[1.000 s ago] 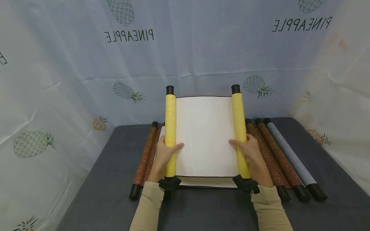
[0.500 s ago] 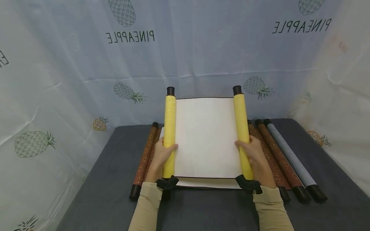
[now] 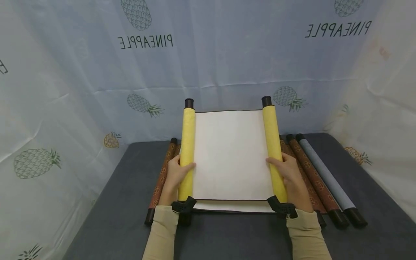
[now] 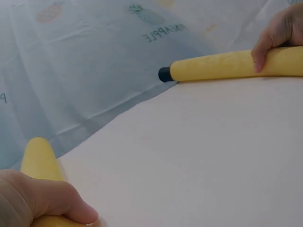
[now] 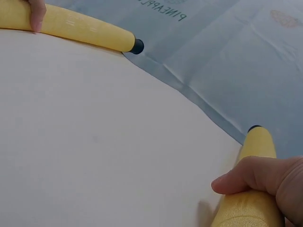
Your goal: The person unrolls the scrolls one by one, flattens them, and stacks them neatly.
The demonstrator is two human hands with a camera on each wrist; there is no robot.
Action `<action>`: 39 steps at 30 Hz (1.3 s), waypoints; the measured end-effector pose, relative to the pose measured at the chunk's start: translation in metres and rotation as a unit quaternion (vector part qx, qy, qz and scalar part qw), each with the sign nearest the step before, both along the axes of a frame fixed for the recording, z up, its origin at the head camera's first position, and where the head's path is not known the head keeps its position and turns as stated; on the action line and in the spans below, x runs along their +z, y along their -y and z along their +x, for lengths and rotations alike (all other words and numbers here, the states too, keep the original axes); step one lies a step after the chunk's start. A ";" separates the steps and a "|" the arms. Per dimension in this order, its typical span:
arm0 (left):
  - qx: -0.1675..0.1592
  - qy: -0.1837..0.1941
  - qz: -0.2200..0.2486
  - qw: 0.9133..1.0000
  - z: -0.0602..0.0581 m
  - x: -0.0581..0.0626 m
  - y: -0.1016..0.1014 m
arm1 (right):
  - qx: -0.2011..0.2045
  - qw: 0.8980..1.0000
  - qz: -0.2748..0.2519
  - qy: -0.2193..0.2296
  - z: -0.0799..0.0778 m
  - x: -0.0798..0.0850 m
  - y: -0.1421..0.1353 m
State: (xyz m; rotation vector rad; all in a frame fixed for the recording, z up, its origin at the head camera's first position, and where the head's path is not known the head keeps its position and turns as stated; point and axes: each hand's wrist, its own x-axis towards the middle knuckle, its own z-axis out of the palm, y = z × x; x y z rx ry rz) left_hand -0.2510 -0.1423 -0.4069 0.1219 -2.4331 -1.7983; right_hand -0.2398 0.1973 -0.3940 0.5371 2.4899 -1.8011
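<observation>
A yellow hanging scroll (image 3: 232, 155) with black end knobs is held partly unrolled above the table, its blank white paper facing up. My left hand (image 3: 175, 173) grips the left roll (image 3: 187, 137), thumb lying over the front toward the paper. On the other side, my right hand (image 3: 287, 173) holds the right roll (image 3: 271, 131) the same way. In the left wrist view the left thumb (image 4: 64, 201) crosses the yellow roll; the right thumb (image 5: 239, 176) does so in the right wrist view. Most of the fingers are hidden behind the rolls.
Beneath the held scroll, another white sheet (image 3: 234, 206) shows along the front. Brown patterned scrolls lie to the left (image 3: 162, 173) and right (image 3: 313, 177) on the dark grey table (image 3: 107, 216). A grey scroll (image 3: 328, 177) lies farthest right. Pineapple-printed curtains (image 3: 227, 50) enclose the table.
My hands have drawn apart, the left moving left and the right slightly right. The rolls stand farther from each other and more white paper shows between them.
</observation>
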 end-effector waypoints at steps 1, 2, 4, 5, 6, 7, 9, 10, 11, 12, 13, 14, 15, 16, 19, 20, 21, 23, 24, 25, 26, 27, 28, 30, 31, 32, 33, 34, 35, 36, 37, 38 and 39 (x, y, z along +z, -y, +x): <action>-0.002 0.000 -0.001 1.000 0.000 0.001 0.001 | 0.003 1.000 0.002 -0.002 0.000 0.000 -0.001; -0.005 0.000 -0.003 1.000 0.000 0.001 0.002 | 0.009 1.000 0.006 -0.005 0.001 0.001 -0.002; -0.010 0.008 -0.008 1.000 0.000 0.002 0.004 | 0.025 1.000 0.013 -0.009 0.002 0.001 -0.004; -0.013 0.015 -0.010 1.000 -0.001 0.002 0.004 | 0.035 0.999 0.017 -0.010 0.002 0.002 -0.005; -0.018 0.019 -0.011 1.000 -0.001 0.002 0.005 | 0.046 0.999 0.021 -0.013 0.003 0.002 -0.005; -0.023 0.023 -0.011 0.999 -0.002 0.002 0.005 | 0.054 0.998 0.023 -0.015 0.003 0.002 -0.005; -0.032 0.030 -0.008 0.999 -0.003 0.001 0.004 | 0.065 0.998 0.020 -0.012 0.004 0.002 -0.004; -0.035 0.032 -0.004 0.999 -0.003 0.001 0.004 | 0.068 0.997 0.018 -0.010 0.004 0.003 -0.003; -0.038 0.029 -0.001 0.999 -0.003 0.000 0.003 | 0.067 0.998 0.016 -0.007 0.003 0.003 -0.003; -0.039 0.027 0.002 0.999 -0.004 0.000 0.003 | 0.063 0.998 0.013 -0.004 0.002 0.003 -0.002; -0.038 0.025 0.003 0.999 -0.004 0.000 0.002 | 0.057 0.998 0.010 0.000 0.002 0.003 -0.001; -0.037 0.022 0.001 0.999 -0.005 -0.001 0.001 | 0.050 0.999 0.007 0.004 0.001 0.003 -0.001; -0.034 0.019 -0.002 0.999 -0.005 -0.001 0.001 | 0.043 0.999 0.005 0.006 0.000 0.003 0.000; -0.030 0.019 -0.004 0.999 -0.005 -0.002 0.000 | 0.036 0.999 0.003 0.008 -0.001 0.003 0.000; -0.021 0.020 -0.015 0.999 -0.005 -0.002 0.000 | 0.023 1.000 0.004 0.010 -0.001 0.003 0.001; -0.018 0.022 -0.017 0.999 -0.005 -0.002 0.000 | 0.021 1.000 0.005 0.010 -0.001 0.003 0.001; -0.016 0.025 -0.017 0.999 -0.005 -0.002 0.001 | 0.021 1.000 0.006 0.009 -0.001 0.003 0.001; -0.015 0.027 -0.018 0.999 -0.005 -0.002 0.002 | 0.021 1.000 0.009 0.009 0.000 0.003 0.001; -0.015 0.026 -0.019 0.999 -0.005 -0.001 0.003 | 0.020 1.000 0.011 0.009 0.000 0.003 0.001; -0.014 0.024 -0.020 0.999 -0.004 -0.001 0.004 | 0.019 1.000 0.014 0.008 0.000 0.002 0.001; -0.014 0.022 -0.022 0.999 -0.004 -0.001 0.005 | 0.016 1.000 0.015 0.009 0.001 0.002 0.001; -0.015 0.021 -0.026 0.999 -0.004 0.000 0.005 | 0.015 1.000 0.018 0.009 0.001 0.001 0.001; -0.015 0.019 -0.029 0.999 -0.003 0.000 0.006 | 0.012 1.000 0.021 0.009 0.001 0.001 0.000; -0.016 0.018 -0.037 0.999 -0.003 0.001 0.008 | 0.006 1.000 0.026 0.012 0.001 -0.001 -0.001; -0.016 0.019 -0.039 0.999 -0.002 0.002 0.009 | 0.005 1.000 0.027 0.014 0.000 -0.001 -0.001; -0.017 0.020 -0.041 0.999 -0.002 0.002 0.009 | 0.003 1.000 0.025 0.016 0.000 -0.001 -0.002; -0.018 0.022 -0.042 0.999 -0.002 0.002 0.010 | 0.001 1.000 0.024 0.019 0.000 -0.001 -0.003; -0.019 0.022 -0.044 0.999 -0.001 0.002 0.011 | -0.002 1.000 0.022 0.021 0.000 -0.001 -0.003; -0.019 0.022 -0.044 0.999 -0.001 0.003 0.011 | -0.003 1.000 0.020 0.023 0.000 -0.001 -0.003; -0.018 0.023 -0.044 0.999 -0.001 0.002 0.011 | -0.004 1.000 0.020 0.024 0.000 0.000 -0.004; -0.017 0.024 -0.041 0.999 -0.002 0.002 0.012 | -0.003 1.000 0.018 0.024 0.001 0.000 -0.004; -0.015 0.026 -0.038 0.999 -0.002 0.002 0.012 | -0.004 1.000 0.015 0.024 0.001 0.000 -0.005; -0.014 0.028 -0.035 0.999 -0.002 0.001 0.012 | -0.003 1.000 0.014 0.023 0.001 0.000 -0.005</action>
